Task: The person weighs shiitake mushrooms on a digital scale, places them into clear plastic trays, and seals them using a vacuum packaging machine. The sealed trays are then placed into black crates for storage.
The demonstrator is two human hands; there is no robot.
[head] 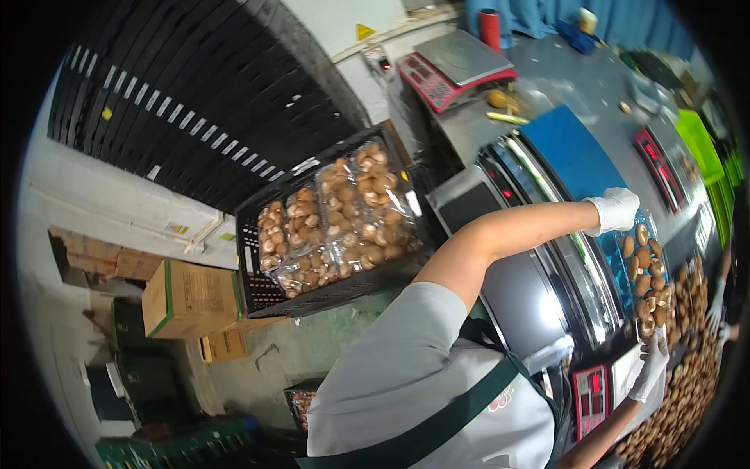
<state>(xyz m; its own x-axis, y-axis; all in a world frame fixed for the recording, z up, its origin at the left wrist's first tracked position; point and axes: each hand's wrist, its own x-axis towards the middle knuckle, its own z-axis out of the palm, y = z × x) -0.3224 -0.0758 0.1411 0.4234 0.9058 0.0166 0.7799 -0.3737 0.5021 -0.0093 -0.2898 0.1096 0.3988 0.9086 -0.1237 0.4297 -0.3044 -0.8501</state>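
A clear plastic tray of brown shiitake mushrooms (650,275) is held between my two white-gloved hands, over the edge of the wrapping machine (562,275). My left hand (615,211) has hold of the tray's far end, its fingertips partly hidden. At the opposite end, my right hand (651,363) grips the tray's rim with the fingers. Below the right hand stands a red-framed digital scale (592,393) with a lit display. Loose shiitake mushrooms (685,387) are heaped on the table beside the tray.
A black crate (345,287) holds several wrapped mushroom packs (328,217). Stacked black crates (199,99) rise behind it. Two more scales (457,64) (662,164) stand on the table, near green crates (700,146). Another person's gloved hands (718,316) are at the mushroom heap. Cardboard boxes (193,299) stand left.
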